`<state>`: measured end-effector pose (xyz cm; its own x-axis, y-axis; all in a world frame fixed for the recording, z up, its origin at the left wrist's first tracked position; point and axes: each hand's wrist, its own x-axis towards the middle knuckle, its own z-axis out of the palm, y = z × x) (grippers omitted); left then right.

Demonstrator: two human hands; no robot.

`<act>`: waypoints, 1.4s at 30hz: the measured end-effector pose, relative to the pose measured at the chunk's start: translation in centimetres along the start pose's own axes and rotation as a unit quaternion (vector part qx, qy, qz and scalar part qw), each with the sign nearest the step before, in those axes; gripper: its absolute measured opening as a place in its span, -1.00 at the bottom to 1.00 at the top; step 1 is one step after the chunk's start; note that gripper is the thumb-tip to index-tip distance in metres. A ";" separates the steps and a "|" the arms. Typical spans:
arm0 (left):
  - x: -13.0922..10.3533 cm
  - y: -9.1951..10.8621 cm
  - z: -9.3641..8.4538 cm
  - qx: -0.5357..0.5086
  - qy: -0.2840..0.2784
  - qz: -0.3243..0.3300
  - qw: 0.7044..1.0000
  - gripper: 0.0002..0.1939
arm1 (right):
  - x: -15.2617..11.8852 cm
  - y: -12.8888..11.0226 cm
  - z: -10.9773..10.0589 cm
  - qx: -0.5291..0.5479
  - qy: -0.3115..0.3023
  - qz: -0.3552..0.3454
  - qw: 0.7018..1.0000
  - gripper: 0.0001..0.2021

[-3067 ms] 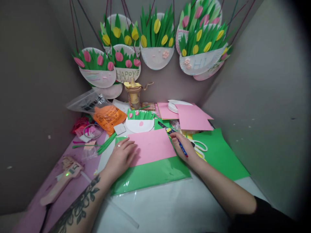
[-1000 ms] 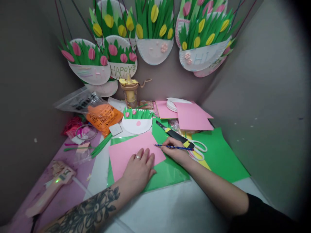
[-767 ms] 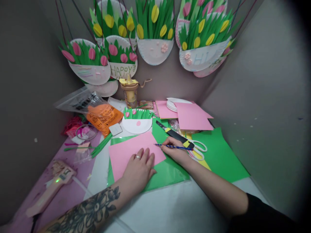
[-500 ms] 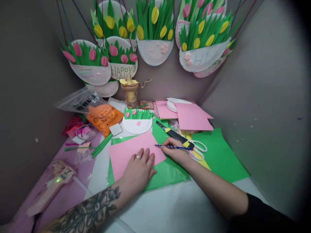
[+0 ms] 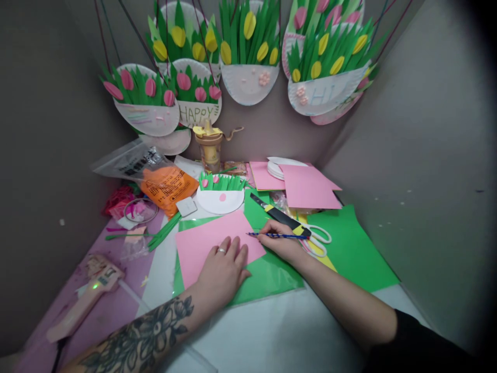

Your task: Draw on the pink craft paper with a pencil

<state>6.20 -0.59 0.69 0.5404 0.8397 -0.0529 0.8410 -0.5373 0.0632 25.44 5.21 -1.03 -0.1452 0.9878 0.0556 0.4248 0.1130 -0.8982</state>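
A sheet of pink paper (image 5: 205, 233) lies on green sheets in a clear sleeve (image 5: 267, 282). My left hand (image 5: 225, 267) rests flat on the pink paper, fingers stretched and a ring on one of them. My right hand (image 5: 281, 242) pinches a thin blue patterned pencil (image 5: 285, 236), its tip over the right part of the paper; whether it touches, I cannot tell. No pencil line can be made out. Close behind my right hand lie a black and yellow utility knife (image 5: 279, 214) and white-handled scissors (image 5: 320, 241). A small half paper plate with green paper grass (image 5: 220, 201) stands beyond the paper.
A glue gun (image 5: 89, 298) with a green light lies at left. Behind it are green paper strips (image 5: 165, 233) and an orange packet (image 5: 169, 186). Pink sheets (image 5: 310, 186), a cup (image 5: 210, 150) and green paper (image 5: 349, 248) lie farther back and right. Paper-plate baskets (image 5: 250, 85) hang above.
The view has shifted very slightly. Both hands, the pencil and the pink paper keep their places relative to each other.
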 end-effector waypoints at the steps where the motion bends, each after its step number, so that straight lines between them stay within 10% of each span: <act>1: 0.0 0.0 0.0 0.001 0.001 0.001 1.000 -0.48 | 0.0 0.0 0.0 0.001 -0.001 0.001 1.000 -0.88; 42: 0.0 0.1 -0.1 0.020 -0.012 -0.005 1.000 -0.48 | -0.4 0.4 0.2 -0.035 0.063 -0.003 0.997 -0.91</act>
<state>6.34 -0.64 0.76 0.5319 0.8433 -0.0767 0.8465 -0.5319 0.0227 25.46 4.88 -1.55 -0.0374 0.9921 0.1195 0.4859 0.1225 -0.8654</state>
